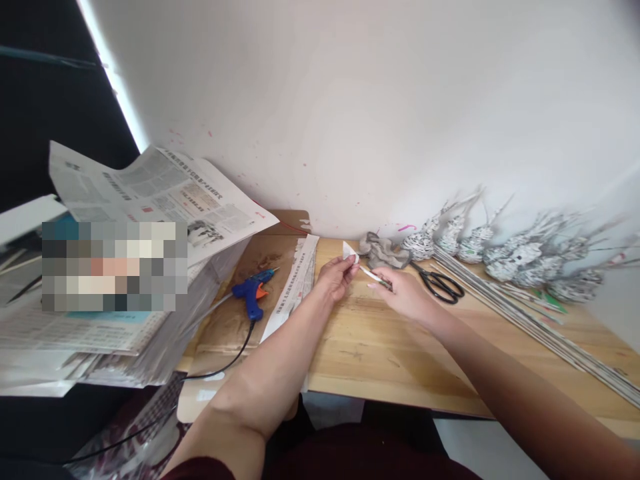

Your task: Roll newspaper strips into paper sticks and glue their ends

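Observation:
Between my two hands runs a thin rolled paper tube (369,273), with a flat white corner of paper (349,250) flaring out at its far end. My left hand (337,275) pinches the roll close to that corner. Around the nearer part of the tube, the fingers of my right hand (400,290) are closed. Left of my left forearm lie flat newspaper strips (293,283). A crumpled grey cloth (383,250) sits just beyond my hands, and black-handled scissors (443,285) lie to the right of my right hand.
A blue glue gun (249,293) with a cord rests on stained cardboard (225,327). A tall newspaper stack (165,333) rises at left. Long paper rods (530,333) cross the wooden table (380,360) at right. Several woven paper pieces (515,257) line the wall.

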The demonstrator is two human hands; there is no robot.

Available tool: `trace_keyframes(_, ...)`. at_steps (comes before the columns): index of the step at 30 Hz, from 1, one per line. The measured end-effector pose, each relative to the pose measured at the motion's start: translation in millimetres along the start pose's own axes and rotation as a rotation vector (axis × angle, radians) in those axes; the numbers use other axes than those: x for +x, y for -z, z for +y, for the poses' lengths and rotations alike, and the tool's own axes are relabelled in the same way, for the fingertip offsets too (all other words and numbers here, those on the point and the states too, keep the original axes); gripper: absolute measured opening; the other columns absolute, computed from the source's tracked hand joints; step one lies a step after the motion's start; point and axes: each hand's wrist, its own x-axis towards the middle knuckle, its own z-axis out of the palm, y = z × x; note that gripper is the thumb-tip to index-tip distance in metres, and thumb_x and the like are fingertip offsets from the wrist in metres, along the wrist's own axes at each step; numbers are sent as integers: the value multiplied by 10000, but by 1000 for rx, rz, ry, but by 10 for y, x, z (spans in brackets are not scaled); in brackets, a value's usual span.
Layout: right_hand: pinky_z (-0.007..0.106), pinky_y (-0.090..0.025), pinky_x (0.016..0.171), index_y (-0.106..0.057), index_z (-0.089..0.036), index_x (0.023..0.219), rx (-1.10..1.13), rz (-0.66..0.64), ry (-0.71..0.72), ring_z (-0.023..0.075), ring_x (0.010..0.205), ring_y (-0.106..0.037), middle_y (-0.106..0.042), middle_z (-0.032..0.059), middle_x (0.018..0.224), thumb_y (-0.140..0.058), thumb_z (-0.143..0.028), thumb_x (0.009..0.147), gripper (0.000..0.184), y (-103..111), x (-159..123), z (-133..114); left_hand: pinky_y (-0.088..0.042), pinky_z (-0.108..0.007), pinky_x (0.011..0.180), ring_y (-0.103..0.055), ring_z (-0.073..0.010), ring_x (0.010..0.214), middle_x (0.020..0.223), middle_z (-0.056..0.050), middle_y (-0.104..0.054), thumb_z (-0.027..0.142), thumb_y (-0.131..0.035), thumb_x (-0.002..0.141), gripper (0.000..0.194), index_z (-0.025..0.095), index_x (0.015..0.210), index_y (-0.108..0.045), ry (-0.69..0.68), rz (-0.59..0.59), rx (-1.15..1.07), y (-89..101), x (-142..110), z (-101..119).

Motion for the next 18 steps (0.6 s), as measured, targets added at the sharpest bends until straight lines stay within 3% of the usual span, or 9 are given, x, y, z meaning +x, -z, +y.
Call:
trace_keyframes(2,264,-362,652,-619,-178,980,-142,98,86,171,711,-561,-644,60,808,-426,-354,884,278,-19,-23,-20,-508,-107,529,-587,-40,535,685,-35,-645,42,-669,709,55,79,713,-628,-16,-2,-10,3,7,-10)
trace_keyframes(6,269,-343,628,-624,-167,883,-237,93,72,176,686,-561,-631,68,747,-331,-312,922,329,-32,-38,-41,-521,-107,554,-608,-49,573,705,-46,-654,4,-647,712,71,69,739,-641,-26,-24,-25,18,25,-22)
trace_keyframes(9,254,-344,583,-635,-171,886,-86,32,-26,151,608,-527,-588,33,659,-352,-344,907,333,-13,-21,-29,-530,-115,567,-622,-61,583,716,-52,-656,-4,-632,721,91,66,775,-652,-9,-38,-20,26,29,-13)
trace_keyframes(14,214,-312,435,-620,-154,971,448,-231,-268,80,414,-368,-431,-40,561,-360,-488,878,434,31,4,54,-530,-121,583,-637,-74,602,719,-57,-655,4,-652,708,62,59,735,-643,15,-67,10,19,12,5)
trace_keyframes(18,207,-306,441,-632,-166,941,358,-201,-232,78,430,-384,-435,-43,551,-391,-496,863,416,62,-16,51,-513,-114,539,-619,-64,553,652,-28,-633,39,-685,690,63,66,699,-629,28,-22,34,5,-3,8)
